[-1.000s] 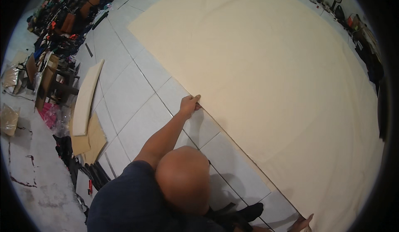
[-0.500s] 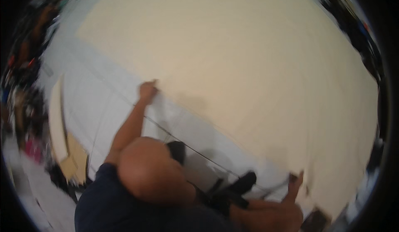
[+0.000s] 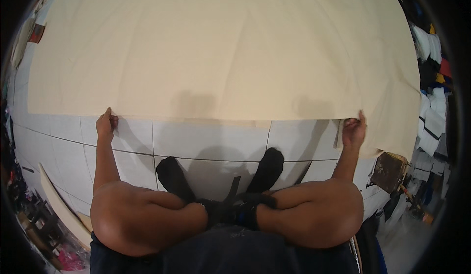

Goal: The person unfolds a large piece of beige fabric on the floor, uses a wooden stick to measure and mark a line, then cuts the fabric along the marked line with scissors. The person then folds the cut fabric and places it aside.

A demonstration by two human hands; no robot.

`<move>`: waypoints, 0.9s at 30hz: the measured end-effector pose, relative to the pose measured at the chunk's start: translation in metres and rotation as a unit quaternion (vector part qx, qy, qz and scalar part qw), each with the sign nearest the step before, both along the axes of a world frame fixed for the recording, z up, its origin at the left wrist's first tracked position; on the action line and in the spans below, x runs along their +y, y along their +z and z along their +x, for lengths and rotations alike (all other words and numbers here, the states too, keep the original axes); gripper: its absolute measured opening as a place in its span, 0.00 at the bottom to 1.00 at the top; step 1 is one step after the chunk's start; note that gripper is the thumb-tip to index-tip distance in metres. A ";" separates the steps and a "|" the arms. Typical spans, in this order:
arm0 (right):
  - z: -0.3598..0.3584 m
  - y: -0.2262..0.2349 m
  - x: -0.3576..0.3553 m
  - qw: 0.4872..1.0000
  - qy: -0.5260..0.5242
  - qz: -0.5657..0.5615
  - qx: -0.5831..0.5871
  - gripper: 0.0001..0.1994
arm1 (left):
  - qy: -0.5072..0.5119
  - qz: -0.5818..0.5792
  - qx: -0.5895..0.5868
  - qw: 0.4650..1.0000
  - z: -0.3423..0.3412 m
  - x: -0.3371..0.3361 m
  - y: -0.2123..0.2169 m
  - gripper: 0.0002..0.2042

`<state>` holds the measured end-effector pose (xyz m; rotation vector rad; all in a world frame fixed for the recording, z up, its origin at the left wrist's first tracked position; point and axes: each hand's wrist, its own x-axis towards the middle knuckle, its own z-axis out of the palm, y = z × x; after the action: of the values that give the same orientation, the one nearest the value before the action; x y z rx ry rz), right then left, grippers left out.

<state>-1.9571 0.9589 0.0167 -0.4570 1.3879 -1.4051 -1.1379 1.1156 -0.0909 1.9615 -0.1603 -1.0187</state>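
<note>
A large cream fabric sheet (image 3: pixel 221 53) lies spread over the white tiled floor, its near edge running across in front of my feet. At the left part of that edge, my left hand (image 3: pixel 107 123) pinches the cloth between thumb and fingers. My right hand (image 3: pixel 354 130) grips the same edge toward the right, fingers closed on it. Beside the right hand the fabric drops closer to me in a loose flap (image 3: pixel 392 131). Soft folds run through the sheet, and a second layer peeks out under the near edge.
White floor tiles (image 3: pixel 206 141) show between the sheet and my dark-socked feet (image 3: pixel 172 176). A worn brown block (image 3: pixel 389 170) stands by the right corner. White folded piles (image 3: pixel 431 122) line the right side. A long curved cream strip (image 3: pixel 64 195) lies at lower left.
My view has turned, so the near edge, earlier slanting, now runs level. My left hand appears farther left along the edge. Both hands stay at the fabric.
</note>
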 end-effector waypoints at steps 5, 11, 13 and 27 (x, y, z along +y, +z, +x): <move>0.015 -0.026 0.030 0.994 -0.095 0.000 0.059 0.16 | 0.019 0.004 -0.021 1.000 0.005 0.000 -0.014 0.14; -0.007 -0.090 0.031 0.963 -0.011 0.159 0.216 0.12 | 0.003 0.003 -0.019 1.000 0.000 -0.001 -0.015 0.13; 0.000 -0.096 0.037 0.984 -0.029 0.119 0.126 0.14 | 0.002 0.010 -0.039 0.999 0.008 0.002 -0.008 0.12; -0.016 -0.103 0.044 0.963 -0.029 0.191 0.187 0.12 | 0.048 0.059 -0.117 0.990 0.004 -0.003 -0.018 0.13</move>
<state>-1.9728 1.0025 -0.0859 -0.4428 1.9465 -1.0919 -1.1338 1.1123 -0.1086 2.1718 -0.1368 -0.7487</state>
